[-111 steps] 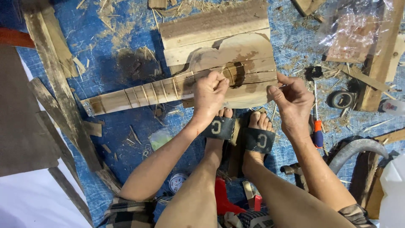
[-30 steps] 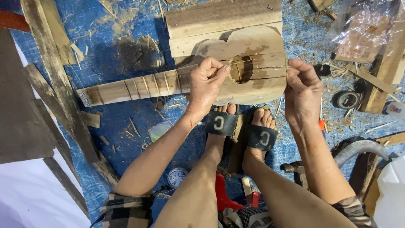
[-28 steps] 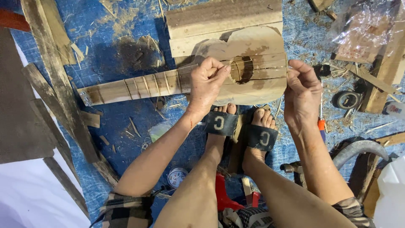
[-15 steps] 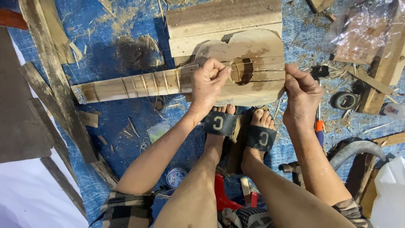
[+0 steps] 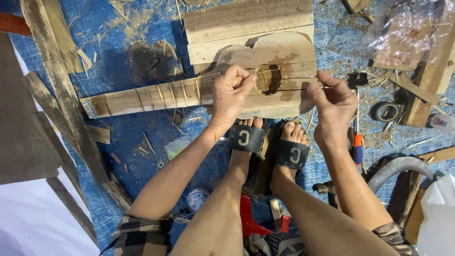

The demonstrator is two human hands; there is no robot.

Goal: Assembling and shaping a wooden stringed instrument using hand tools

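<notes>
A home-made wooden guitar lies on a blue tarp, its fretted neck pointing left and its round sound hole near the middle. My left hand rests on the strings where neck meets body, fingers pinched on a thin string. My right hand is at the body's right edge, fingers pinched on the same thin string end. Both my feet in black slippers sit just below the guitar body.
Wooden planks lie at the left and a board sits behind the guitar. A screwdriver with an orange and blue handle, a tape roll, a hammer and a curved grey hose lie at the right. Wood shavings litter the tarp.
Both hands have stayed on the string with small shifts; the right hand moved slightly toward the guitar's edge and back. The guitar has barely moved.
</notes>
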